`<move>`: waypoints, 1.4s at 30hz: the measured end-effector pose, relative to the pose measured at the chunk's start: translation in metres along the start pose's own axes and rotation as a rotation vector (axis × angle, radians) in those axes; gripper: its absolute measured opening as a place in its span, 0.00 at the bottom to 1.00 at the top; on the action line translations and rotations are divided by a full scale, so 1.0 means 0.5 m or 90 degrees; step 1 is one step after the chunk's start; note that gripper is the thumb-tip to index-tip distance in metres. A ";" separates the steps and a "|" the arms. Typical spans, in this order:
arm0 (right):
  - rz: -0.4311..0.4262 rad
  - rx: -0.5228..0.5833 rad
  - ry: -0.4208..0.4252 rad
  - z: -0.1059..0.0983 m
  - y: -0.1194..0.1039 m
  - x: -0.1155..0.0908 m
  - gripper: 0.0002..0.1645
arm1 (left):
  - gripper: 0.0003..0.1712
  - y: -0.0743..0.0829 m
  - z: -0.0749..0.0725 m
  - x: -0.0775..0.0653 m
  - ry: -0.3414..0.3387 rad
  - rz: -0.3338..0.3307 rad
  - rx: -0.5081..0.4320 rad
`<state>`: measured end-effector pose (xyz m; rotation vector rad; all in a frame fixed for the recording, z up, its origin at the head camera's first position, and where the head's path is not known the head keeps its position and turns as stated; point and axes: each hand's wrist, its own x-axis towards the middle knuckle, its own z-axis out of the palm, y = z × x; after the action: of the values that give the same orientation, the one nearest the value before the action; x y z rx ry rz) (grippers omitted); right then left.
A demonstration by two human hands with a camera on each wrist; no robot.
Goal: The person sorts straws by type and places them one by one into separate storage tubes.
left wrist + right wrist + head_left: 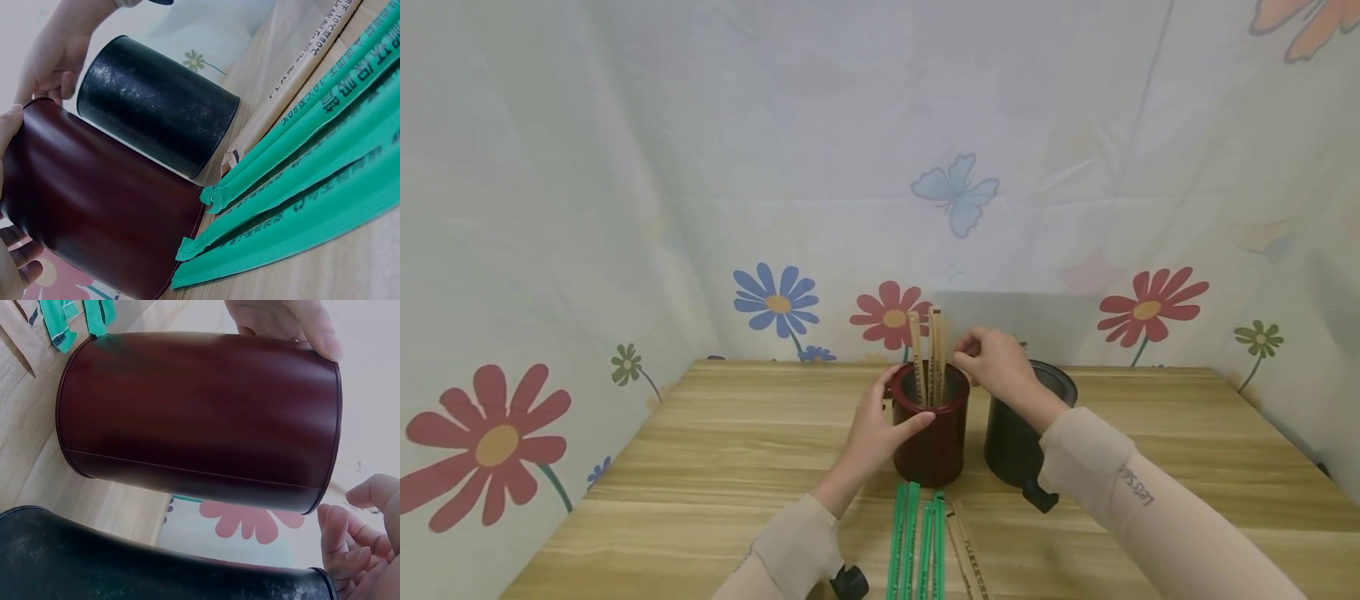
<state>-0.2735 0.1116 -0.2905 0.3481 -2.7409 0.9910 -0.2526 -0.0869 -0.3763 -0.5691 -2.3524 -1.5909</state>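
Left hand (876, 432) grips red cup (929, 450), thumb at rim, fingers round side. Right hand (1000, 367) just beside rim, fingers curled; can't tell if pinching anything. Brown straws (936, 350) stand in red cup. Black cup (1011, 442) near, rightward. Green straws (910, 533) toward wooden table's (760, 417) near edge. Flowered sheet (820, 125) beyond far edge.

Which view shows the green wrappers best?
Left wrist: the green wrappers lie close up, their print large, though cut off at the right edge. Head shows them smaller, before the red cup, cropped at the bottom. Right wrist catches only end pieces, top left.
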 end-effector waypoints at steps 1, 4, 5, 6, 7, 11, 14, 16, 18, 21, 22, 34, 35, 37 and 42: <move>0.001 0.003 -0.002 -0.002 0.002 0.000 0.12 | 0.48 0.000 0.000 -0.001 0.001 0.001 -0.002; 0.000 0.016 -0.006 -0.007 0.007 0.001 0.12 | 0.48 -0.003 0.000 -0.002 0.003 0.003 -0.003; -0.001 0.020 -0.006 -0.010 0.008 0.001 0.13 | 0.48 -0.004 0.000 -0.002 0.003 0.002 -0.003; -0.002 0.024 -0.007 -0.013 0.008 0.001 0.13 | 0.48 -0.005 0.000 -0.002 0.004 0.001 -0.002; -0.002 0.029 -0.008 -0.016 0.009 0.000 0.13 | 0.48 -0.005 0.000 -0.002 0.004 0.001 -0.001; -0.009 0.048 -0.003 -0.031 0.011 -0.003 0.14 | 0.48 -0.006 -0.001 -0.001 0.004 -0.002 0.001; -0.020 0.060 0.006 -0.042 0.012 -0.008 0.14 | 0.48 -0.007 -0.002 0.000 0.003 0.000 -0.001; -0.026 0.064 0.009 -0.049 0.011 -0.010 0.14 | 0.48 -0.007 -0.003 0.001 0.003 0.005 -0.004; -0.027 0.063 0.012 -0.054 0.009 -0.014 0.14 | 0.48 -0.008 -0.003 0.001 0.003 0.004 -0.009; -0.031 0.064 0.020 -0.060 0.006 -0.021 0.13 | 0.47 -0.009 -0.003 0.001 0.003 0.003 -0.012; -0.033 0.063 0.024 -0.062 0.005 -0.024 0.13 | 0.47 -0.009 -0.003 0.001 0.002 0.000 -0.014; -0.064 0.072 0.037 -0.077 -0.014 -0.065 0.11 | 0.50 0.002 -0.002 0.000 0.005 -0.011 -0.005; -0.065 0.075 0.036 -0.077 -0.015 -0.069 0.10 | 0.50 0.001 -0.002 0.000 0.005 -0.008 -0.005; -0.069 0.075 0.036 -0.078 -0.016 -0.078 0.10 | 0.50 0.001 -0.001 0.000 0.005 -0.005 -0.005; -0.073 0.092 0.020 -0.078 -0.014 -0.105 0.09 | 0.50 0.004 0.000 -0.001 0.002 -0.007 -0.009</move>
<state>-0.2172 0.1393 -0.2712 0.5017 -2.5953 1.1553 -0.2513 -0.0862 -0.3751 -0.5562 -2.3477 -1.6124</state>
